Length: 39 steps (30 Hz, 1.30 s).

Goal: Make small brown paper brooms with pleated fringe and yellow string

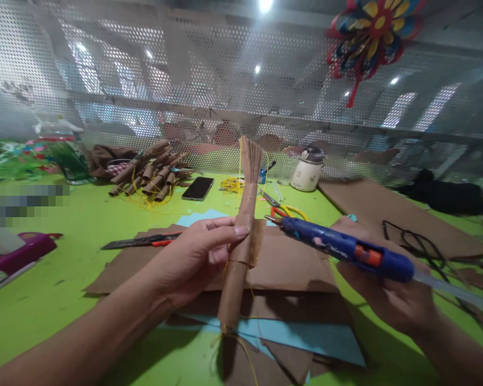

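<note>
My left hand (201, 257) pinches a rolled brown paper tube (235, 287) around its middle. The tube stands nearly upright, with a pleated paper fan at its top and yellow string hanging from it. A strip of brown paper wraps the tube, and its loose flap (258, 244) sticks out to the right. In my right hand (390, 289) is a blue hot glue gun (326, 238), its nozzle pointing left close to the tube and apart from it. A clear glue stick (454, 292) comes out of the gun's back end. Below lie brown paper sheets (293, 268) and light blue sheets (306, 335).
A box cutter (145, 241) lies left of my left hand. Behind are a bundle of paper tubes (153, 174), a phone (198, 188), scissors (287, 210), yellow string (231, 185) and a white bottle (307, 171). A purple object (22, 254) sits left; a black cord (414, 241) lies right.
</note>
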{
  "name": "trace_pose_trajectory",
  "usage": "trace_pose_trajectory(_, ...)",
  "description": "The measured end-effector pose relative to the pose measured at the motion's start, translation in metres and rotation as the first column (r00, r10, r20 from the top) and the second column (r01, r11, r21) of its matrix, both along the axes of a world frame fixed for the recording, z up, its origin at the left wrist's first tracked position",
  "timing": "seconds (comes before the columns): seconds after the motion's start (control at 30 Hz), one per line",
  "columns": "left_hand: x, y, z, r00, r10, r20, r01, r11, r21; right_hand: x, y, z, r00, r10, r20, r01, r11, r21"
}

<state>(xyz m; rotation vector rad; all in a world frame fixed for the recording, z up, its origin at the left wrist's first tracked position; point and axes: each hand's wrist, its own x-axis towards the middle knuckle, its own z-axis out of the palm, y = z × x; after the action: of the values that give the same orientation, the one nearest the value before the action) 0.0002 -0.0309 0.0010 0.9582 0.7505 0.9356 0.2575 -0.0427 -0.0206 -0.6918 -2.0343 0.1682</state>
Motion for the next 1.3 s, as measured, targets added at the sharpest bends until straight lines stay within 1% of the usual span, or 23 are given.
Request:
trace_pose_trajectory(0.1,0.0,0.001,-0.001,1.0,0.008,0.011,-0.008,1.0,-0.006,-0.001,-0.002,0.002,0.999,0.038,-0.026,-0.038,0.999,-0.009)
trace_pose_trajectory(0.17,0.0,0.002,-0.001,1.0,0.008,0.028,-0.008,1.0,0.0,-0.002,0.0,0.001,0.999,0.054,-0.01,-0.054,0.998,-0.012)
trace_pose_trajectory(0.27,-0.001,0.002,0.0,0.999,0.014,0.032,-0.015,1.0,0.021,-0.001,0.005,-0.001,1.0,0.007,0.018,-0.007,1.0,0.009)
trace_pose_trajectory(0.37,-0.001,0.002,0.0,0.999,0.031,0.011,-0.031,0.999,0.033,-0.001,0.005,-0.003,0.999,-0.04,-0.011,0.04,0.999,0.028)
trace_pose_trajectory(0.47,-0.001,0.002,-0.002,1.0,0.027,0.008,-0.027,0.999,0.027,-0.005,0.001,-0.002,0.999,0.02,-0.05,-0.018,0.999,0.04)
trace_pose_trajectory(0.57,-0.001,0.003,-0.003,1.0,0.03,0.007,-0.03,0.999,0.026,-0.008,0.002,-0.003,0.996,0.086,-0.007,-0.085,0.996,0.038)
trace_pose_trajectory(0.63,-0.001,0.003,-0.003,0.999,0.038,0.015,-0.039,0.999,0.027,-0.007,0.005,-0.003,0.997,0.071,0.028,-0.072,0.997,0.028)
trace_pose_trajectory(0.7,-0.001,0.003,-0.003,0.999,0.043,0.024,-0.044,0.999,0.029,-0.005,0.007,-0.004,0.999,0.045,0.023,-0.046,0.999,0.027)
trace_pose_trajectory(0.83,-0.001,0.005,-0.006,0.998,0.048,0.028,-0.05,0.998,0.037,-0.01,0.002,-0.001,0.998,0.062,-0.018,-0.06,0.995,0.085)
trace_pose_trajectory(0.93,0.0,0.006,-0.007,0.998,0.051,0.025,-0.052,0.998,0.037,-0.015,0.001,0.0,0.996,0.072,0.05,-0.078,0.989,0.124)
trace_pose_trajectory(1.0,0.0,0.006,-0.006,0.998,0.053,0.018,-0.054,0.998,0.037,-0.014,0.005,-0.002,0.993,0.05,0.108,-0.064,0.99,0.125)
trace_pose_trajectory(1.07,0.0,0.006,-0.005,0.998,0.061,0.013,-0.061,0.997,0.039,-0.011,0.012,-0.006,0.992,0.001,0.129,-0.015,0.994,0.109)
trace_pose_trajectory(1.2,-0.002,0.007,-0.006,0.997,0.077,-0.002,-0.077,0.996,0.039,-0.001,0.026,-0.014,0.982,-0.15,0.113,0.137,0.984,0.113)
trace_pose_trajectory(1.3,-0.002,0.008,-0.007,0.997,0.073,-0.002,-0.073,0.997,0.035,0.01,0.039,-0.018,0.935,-0.295,0.199,0.278,0.954,0.111)
